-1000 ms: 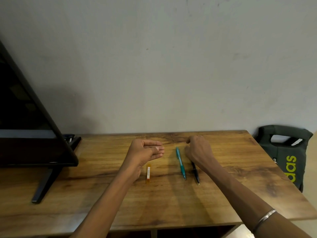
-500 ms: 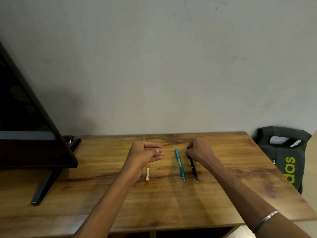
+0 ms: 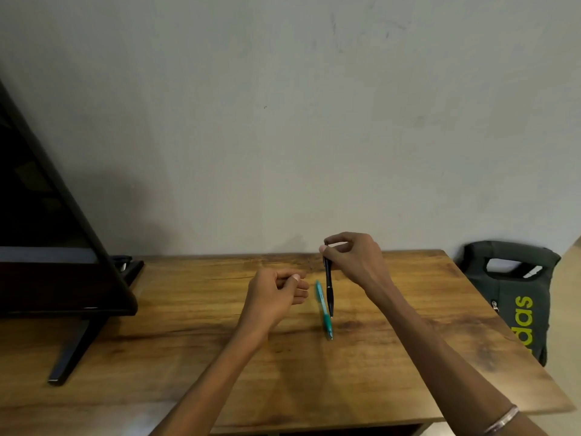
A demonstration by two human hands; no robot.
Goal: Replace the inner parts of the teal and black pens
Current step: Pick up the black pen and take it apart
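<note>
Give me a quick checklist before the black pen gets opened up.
1. Black pen in the right hand: ok, pinched at its top end, hanging tip down.
2. Pen lifted off the table: ok.
3. Left hand free to take the lower barrel: ok, loosely curled, holding nothing.
4. Teal pen out of the way: ok, lying flat on the table between the hands.
5. Replacement inner parts within reach: cannot tell, none visible.
6. Pen's barrel joint loosened: cannot tell.
</note>
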